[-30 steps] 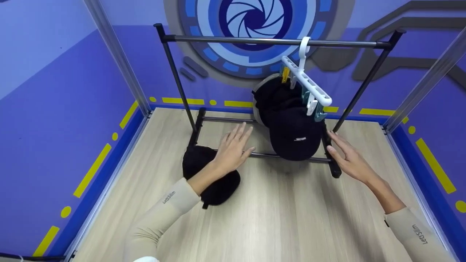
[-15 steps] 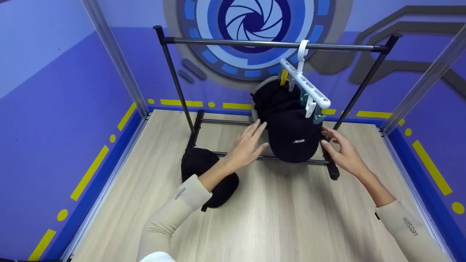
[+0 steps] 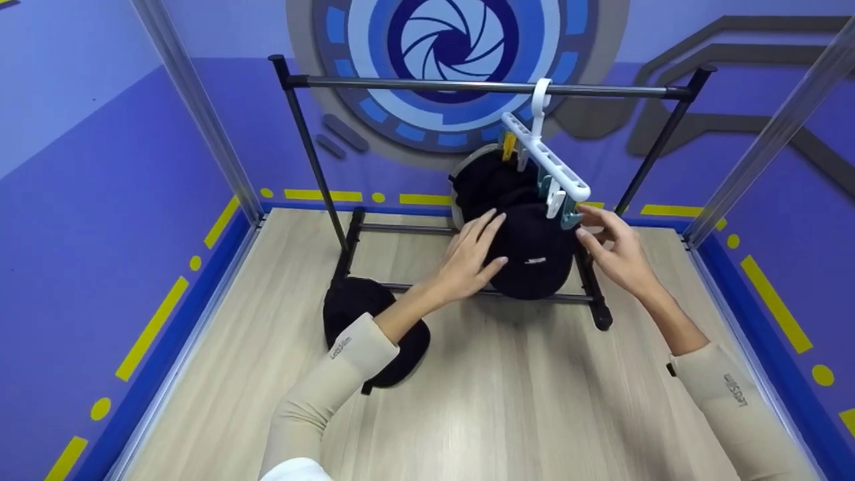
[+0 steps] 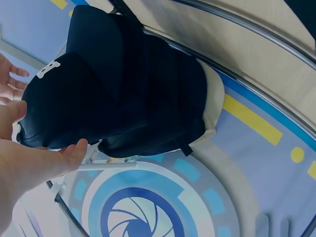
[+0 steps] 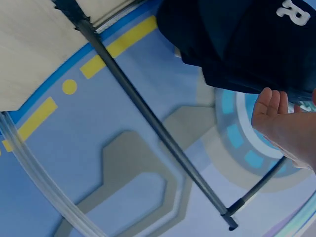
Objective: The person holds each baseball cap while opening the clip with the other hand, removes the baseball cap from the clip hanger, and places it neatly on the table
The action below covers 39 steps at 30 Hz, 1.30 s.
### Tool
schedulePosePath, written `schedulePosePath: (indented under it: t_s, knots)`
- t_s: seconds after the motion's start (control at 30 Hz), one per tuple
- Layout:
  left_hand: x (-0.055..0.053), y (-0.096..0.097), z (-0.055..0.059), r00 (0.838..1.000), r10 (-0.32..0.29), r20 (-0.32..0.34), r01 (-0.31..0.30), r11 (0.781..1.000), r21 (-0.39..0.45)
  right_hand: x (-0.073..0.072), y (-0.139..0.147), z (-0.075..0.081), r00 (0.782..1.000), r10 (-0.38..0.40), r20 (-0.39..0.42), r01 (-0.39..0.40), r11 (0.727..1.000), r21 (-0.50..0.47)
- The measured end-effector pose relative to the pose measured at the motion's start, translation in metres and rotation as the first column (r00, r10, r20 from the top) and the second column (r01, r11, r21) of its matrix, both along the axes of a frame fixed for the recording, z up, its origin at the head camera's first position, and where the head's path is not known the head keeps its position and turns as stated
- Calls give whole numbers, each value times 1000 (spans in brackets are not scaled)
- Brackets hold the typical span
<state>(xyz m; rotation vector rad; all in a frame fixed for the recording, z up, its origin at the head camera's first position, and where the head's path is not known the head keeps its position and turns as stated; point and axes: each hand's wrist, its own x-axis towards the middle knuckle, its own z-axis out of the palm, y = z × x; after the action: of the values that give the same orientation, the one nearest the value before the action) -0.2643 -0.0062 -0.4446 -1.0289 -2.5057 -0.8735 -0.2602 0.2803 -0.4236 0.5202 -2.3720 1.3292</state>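
A black cap (image 3: 533, 257) with a small white logo hangs from a clip on a white clip hanger (image 3: 544, 164), which hooks over the rack's top bar (image 3: 481, 86). A second dark cap (image 3: 484, 184) hangs behind it. My left hand (image 3: 471, 257) has straight fingers touching the front cap's left side (image 4: 98, 94). My right hand (image 3: 611, 247) reaches up to the clips at the hanger's lower end, fingers loosely bent, beside the cap (image 5: 247, 39). Whether it pinches a clip is unclear. A third black cap (image 3: 361, 314) lies on the floor, under my left forearm.
The black garment rack (image 3: 300, 140) stands on a wooden floor (image 3: 507, 401), its base bars (image 3: 594, 300) low at the front. Blue walls with yellow marks and metal corner posts (image 3: 194, 113) close in the space.
Both hands moved up and inward to the hanging front cap. The left now touches its side, and the right rose to the hanger's clips.
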Motion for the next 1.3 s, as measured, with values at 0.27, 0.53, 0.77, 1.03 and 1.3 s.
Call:
schedulePosePath:
  t_s: [0.27,0.53,0.77,1.03,1.3]
  knots:
    - [-3,14,12,999,-23,-46,24,999,38,-11,-17,15,997,11,-76,-14,999,-41]
    - [-9,19,16,999,-24,-48,29,994,109,-17,-25,22,997,67,-41,-67,998,8]
    - [-13,23,26,1000,-13,-9,14,991,136,-17,-30,31,995,95,1,-95,995,3]
    - [-16,29,31,1000,-8,1,8,987,162,-21,-34,35,978,208,-2,-207,970,-131]
    - [-18,39,37,999,19,-45,-8,975,222,-20,-35,42,954,296,52,-268,915,-301]
